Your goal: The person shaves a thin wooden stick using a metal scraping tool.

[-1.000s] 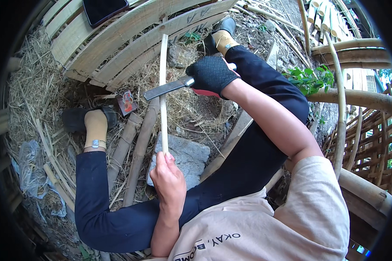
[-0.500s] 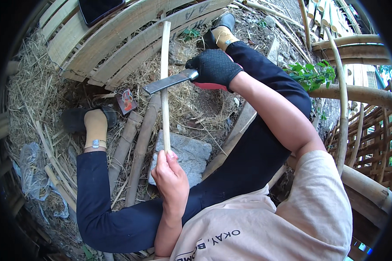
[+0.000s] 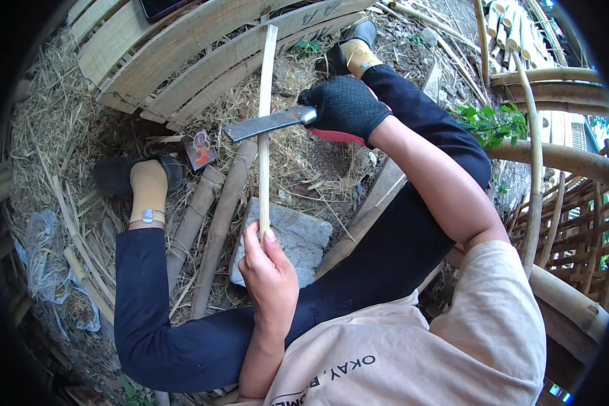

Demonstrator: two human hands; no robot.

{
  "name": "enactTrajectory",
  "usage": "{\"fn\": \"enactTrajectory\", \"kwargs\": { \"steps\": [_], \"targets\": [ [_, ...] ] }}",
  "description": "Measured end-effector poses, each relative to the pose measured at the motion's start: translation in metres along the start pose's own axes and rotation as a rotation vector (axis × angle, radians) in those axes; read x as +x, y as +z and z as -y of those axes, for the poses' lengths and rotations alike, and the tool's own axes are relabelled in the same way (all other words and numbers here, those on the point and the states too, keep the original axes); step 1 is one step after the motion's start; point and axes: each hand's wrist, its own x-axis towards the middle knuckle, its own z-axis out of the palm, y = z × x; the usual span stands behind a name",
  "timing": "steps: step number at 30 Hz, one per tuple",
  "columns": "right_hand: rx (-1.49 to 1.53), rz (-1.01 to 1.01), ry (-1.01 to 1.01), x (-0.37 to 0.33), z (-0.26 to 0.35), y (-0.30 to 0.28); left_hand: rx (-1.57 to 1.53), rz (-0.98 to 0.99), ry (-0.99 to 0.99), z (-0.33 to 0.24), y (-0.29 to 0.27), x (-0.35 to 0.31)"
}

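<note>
My left hand (image 3: 269, 271), bare, grips the near end of a long thin bamboo strip (image 3: 264, 128) that stands up and away from me. My right hand (image 3: 345, 107) wears a black glove with a red edge and holds a flat-bladed knife (image 3: 267, 124). The blade lies crosswise against the strip about halfway up its length. Below my left hand sits a grey stone block (image 3: 287, 238) on the straw-covered ground, between my legs in dark trousers.
Two bamboo poles (image 3: 220, 216) lie on the ground by the stone. Wide split bamboo slats (image 3: 203, 47) lean at the top left. A small red packet (image 3: 199, 149) lies near my left foot. A bamboo frame (image 3: 541, 162) and stacked canes stand at the right.
The knife and my right hand have moved a little up the strip, away from me. My left hand keeps its hold on the strip's near end.
</note>
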Motion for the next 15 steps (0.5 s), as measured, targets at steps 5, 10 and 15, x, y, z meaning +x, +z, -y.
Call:
{"fn": "enactTrajectory", "kwargs": {
  "steps": [5,10,15],
  "targets": [
    [-0.053,0.045,0.018,-0.001,0.0,-0.001,0.042,-0.054,0.139,0.003,0.004,-0.002],
    [-0.064,-0.057,-0.006,0.001,-0.004,0.014,0.037,0.0,0.064,-0.002,0.0,-0.003],
    [-0.06,-0.048,0.029,0.001,-0.004,0.012,0.062,-0.003,0.02,-0.005,0.001,-0.007]
  ]
}}
